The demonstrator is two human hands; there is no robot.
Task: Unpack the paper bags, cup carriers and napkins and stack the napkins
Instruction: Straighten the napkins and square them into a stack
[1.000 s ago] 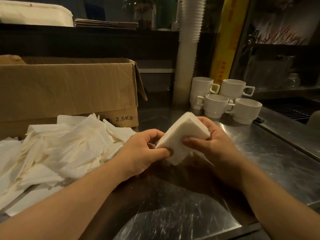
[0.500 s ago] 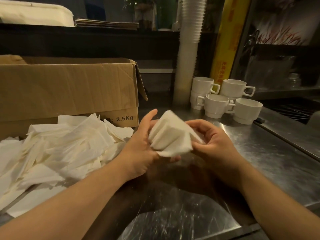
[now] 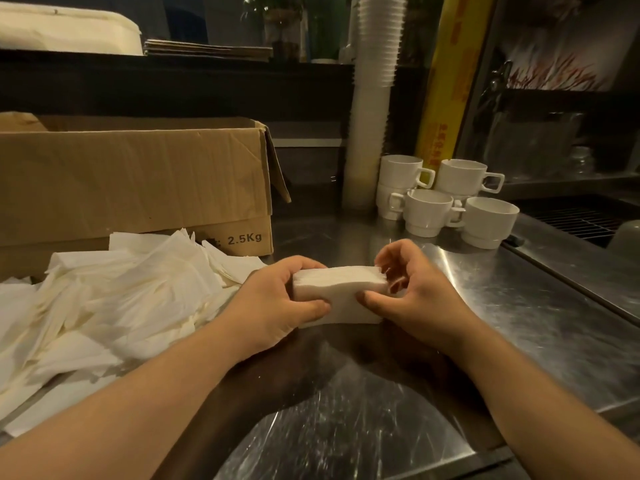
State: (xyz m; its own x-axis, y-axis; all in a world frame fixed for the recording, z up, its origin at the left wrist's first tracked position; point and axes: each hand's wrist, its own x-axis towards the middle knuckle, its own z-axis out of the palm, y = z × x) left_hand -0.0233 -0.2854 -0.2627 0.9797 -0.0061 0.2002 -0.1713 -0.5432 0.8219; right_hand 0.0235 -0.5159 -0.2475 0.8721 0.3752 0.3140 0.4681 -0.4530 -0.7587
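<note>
Head view. Turned from a tilted, corner-up hold a second ago to a level, flat-lying block: napkin stack [image 3: 341,294], now squared and low, lower edge at or touching the steel surface [image 3: 519,323]; contact not certain. Half a second ago splayed and twisted between the palms; now edges aligned, sheets compact.

Left hand [image 3: 277,306]: wrapped round the stack's left end, thumb on the near face, fingers [image 3: 304,265] curled over the top far edge, clamped on the napkins.

Right hand [image 3: 415,292]: thumb pressed to the near face at lower right, fingers [image 3: 391,258] curled at the right end, tips touching the top corner; grip lighter, more a tapping or squaring hold.

Loose napkin heap [image 3: 114,299]: unsorted, spread at left, just beside the left forearm, in front of the cardboard box [image 3: 138,188]. Box open, marked 2.5Kg; contents not visible.

White cups [image 3: 446,199]: stacked at the back right, well apart from the hands. Tall column of disposable cups [image 3: 370,98] behind them.

Assessment: one bundle tidied and ready to be set down as a stack; bulk of the napkins yet unstacked. Paper bags and cup carriers not identifiable in view.
</note>
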